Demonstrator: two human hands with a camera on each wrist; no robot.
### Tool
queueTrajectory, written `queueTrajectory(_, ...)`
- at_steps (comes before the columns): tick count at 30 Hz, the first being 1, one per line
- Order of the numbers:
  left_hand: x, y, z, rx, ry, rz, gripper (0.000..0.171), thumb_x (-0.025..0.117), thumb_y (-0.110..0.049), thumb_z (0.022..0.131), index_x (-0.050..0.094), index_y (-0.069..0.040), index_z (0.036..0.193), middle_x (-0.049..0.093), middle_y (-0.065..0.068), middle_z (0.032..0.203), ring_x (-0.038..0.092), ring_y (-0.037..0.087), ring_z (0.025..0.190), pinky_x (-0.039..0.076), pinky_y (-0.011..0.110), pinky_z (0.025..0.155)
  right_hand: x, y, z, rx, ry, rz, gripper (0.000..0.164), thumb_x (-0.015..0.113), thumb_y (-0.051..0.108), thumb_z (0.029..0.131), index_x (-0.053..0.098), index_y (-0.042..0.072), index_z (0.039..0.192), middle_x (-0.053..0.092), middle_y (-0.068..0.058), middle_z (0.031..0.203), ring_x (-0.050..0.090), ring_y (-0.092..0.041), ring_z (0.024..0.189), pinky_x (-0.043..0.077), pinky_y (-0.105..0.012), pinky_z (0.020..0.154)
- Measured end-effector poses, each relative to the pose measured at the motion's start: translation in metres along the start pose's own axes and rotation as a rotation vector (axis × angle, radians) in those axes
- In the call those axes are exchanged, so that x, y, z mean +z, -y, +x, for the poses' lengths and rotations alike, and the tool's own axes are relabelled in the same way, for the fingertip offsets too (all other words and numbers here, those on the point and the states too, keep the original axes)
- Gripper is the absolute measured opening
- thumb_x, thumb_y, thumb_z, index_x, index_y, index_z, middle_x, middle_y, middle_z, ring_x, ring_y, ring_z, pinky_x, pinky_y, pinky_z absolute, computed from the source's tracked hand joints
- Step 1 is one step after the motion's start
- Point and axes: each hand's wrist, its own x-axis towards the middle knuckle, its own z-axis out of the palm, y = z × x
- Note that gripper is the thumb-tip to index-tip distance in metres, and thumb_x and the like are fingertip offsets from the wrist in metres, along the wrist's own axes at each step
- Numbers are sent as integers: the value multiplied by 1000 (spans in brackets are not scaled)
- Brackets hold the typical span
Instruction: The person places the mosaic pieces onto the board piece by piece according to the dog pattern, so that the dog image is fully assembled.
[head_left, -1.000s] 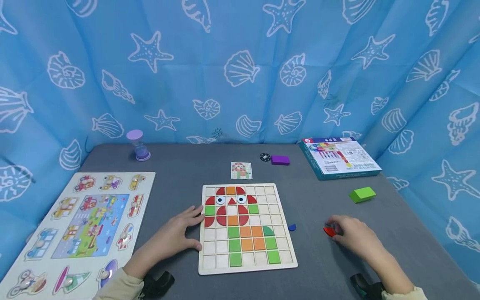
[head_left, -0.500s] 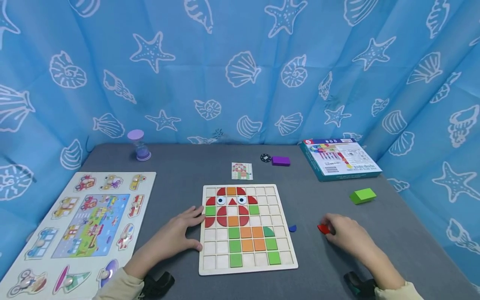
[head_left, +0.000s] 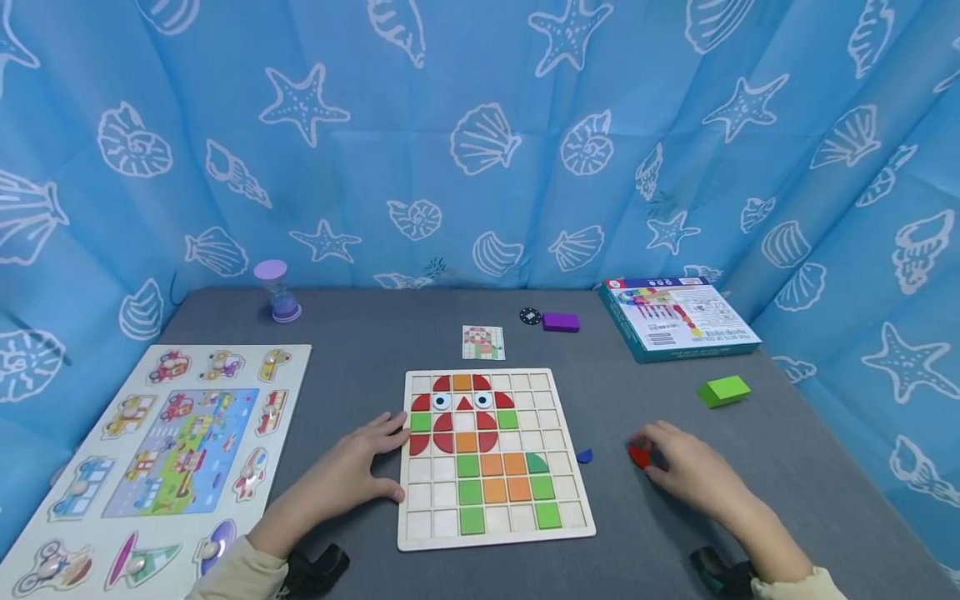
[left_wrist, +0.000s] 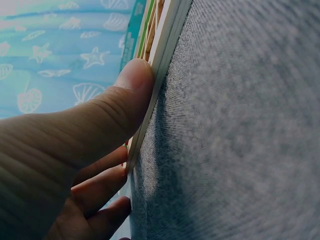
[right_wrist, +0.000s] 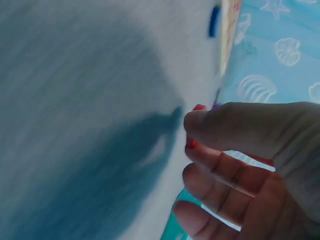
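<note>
A wooden grid board [head_left: 570, 502] lies on the table, with red, green and orange shapes and two eye pieces set in its squares. My left hand [head_left: 345, 471] rests along the board's left edge, fingers spread and thumb touching the rim; up close the thumb [left_wrist: 132, 80] lies against the wooden side. To the right of the board, my right hand [head_left: 693, 467] pinches a small red puzzle piece [head_left: 640, 456] between thumb and fingers. In the right wrist view the thumb covers most of that red piece [right_wrist: 192, 142]. A small blue piece [head_left: 584, 456] lies just off the board's right edge.
A small pattern card [head_left: 483, 342] lies behind the board. Farther back are a black chip [head_left: 530, 316], a purple block [head_left: 561, 322] and a box [head_left: 682, 319]. A green block [head_left: 723, 391] sits at right; a knob puzzle [head_left: 288, 367] and an hourglass [head_left: 277, 292] stand at left.
My right hand has moved a little leftward, toward the board, carrying the red puzzle piece. My left hand keeps its place at the board's edge.
</note>
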Motion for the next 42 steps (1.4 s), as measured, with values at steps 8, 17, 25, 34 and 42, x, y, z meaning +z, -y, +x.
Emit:
queueTrajectory(8, 1, 2, 0, 2, -8, 6, 80, 78, -38, 59, 49, -13, 128, 35, 1, 141, 24, 25, 133, 26, 51, 100, 2, 58, 24, -162, -47, 56, 30, 72, 7, 70, 63, 16, 97, 58, 7, 90, 51, -9, 73, 45, -23, 62)
queueTrajectory(17, 2, 2, 1, 21, 1, 6, 79, 78, -39, 60, 48, -12, 129, 35, 2, 141, 23, 26, 133, 26, 52, 100, 18, 108, 52, -291, 15, 35, 27, 71, 15, 73, 67, 16, 100, 60, 5, 95, 52, -8, 82, 48, -25, 70)
queueTrajectory(25, 1, 1, 0, 13, 6, 3, 79, 77, -38, 61, 48, -12, 129, 35, 2, 141, 23, 25, 133, 26, 51, 100, 27, 116, 63, -327, 7, 22, 22, 70, 14, 75, 69, 15, 97, 59, 5, 92, 51, -8, 79, 48, -24, 68)
queueTrajectory(34, 2, 2, 1, 11, 3, 12, 79, 77, -41, 60, 48, -13, 129, 35, 1, 141, 24, 25, 133, 26, 50, 100, 21, 107, 62, -228, 10, 80, 25, 71, 14, 73, 68, 17, 98, 59, 5, 93, 52, -10, 82, 46, -27, 73)
queueTrajectory(42, 2, 2, 1, 0, -2, 5, 78, 78, -38, 60, 49, -13, 129, 34, 0, 141, 23, 24, 133, 26, 50, 101, 10, 63, 41, -99, -45, 46, 27, 73, 10, 71, 67, 15, 97, 59, 3, 90, 54, -13, 78, 46, -30, 66)
